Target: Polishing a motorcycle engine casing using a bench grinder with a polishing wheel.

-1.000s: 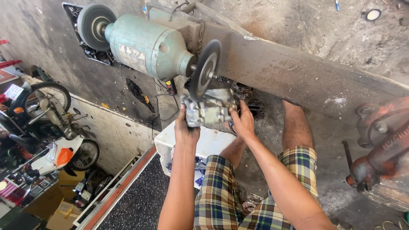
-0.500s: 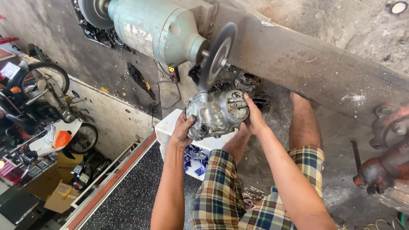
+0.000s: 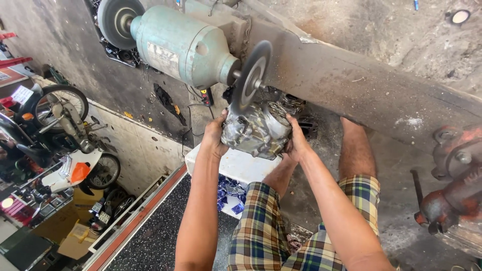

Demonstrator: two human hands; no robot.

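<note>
- Raised since half a second ago, the metal engine casing (image 3: 257, 130) now sits right under the grinding disc (image 3: 251, 80), its top edge at the disc's lower rim; before, it hung lower and clear of the disc.
- At far left, parked motorbikes (image 3: 65, 135) stand on the shop floor, well apart from the work.
- Next comes the green bench grinder (image 3: 183, 45), with a buffing wheel (image 3: 118, 20) on its left shaft end and the thin grey disc on its right.
- Left hand (image 3: 215, 135) clasps the casing's left side, fingers wrapped round the edge, thumb up.
- Silvery and polished, the casing looks lumpy and irregular, with bright reflections, a round ribbed cover on its upper right face, and darker recesses.
- Its long axis runs roughly left to right between the two hands, tilted slightly down at the right; the round cover faces up toward the camera.
- Right hand (image 3: 296, 143) grips the casing's right side, fingers curled beneath it.
- Below the hands lies a white box (image 3: 236, 168), and nearer the camera, checked shorts (image 3: 271, 226).
- At far right, a rusty red vise (image 3: 452, 185) is mounted on the bench (image 3: 361, 85).
- Compared with the earlier frame, both hands keep the same grasp; only their height has changed.
</note>
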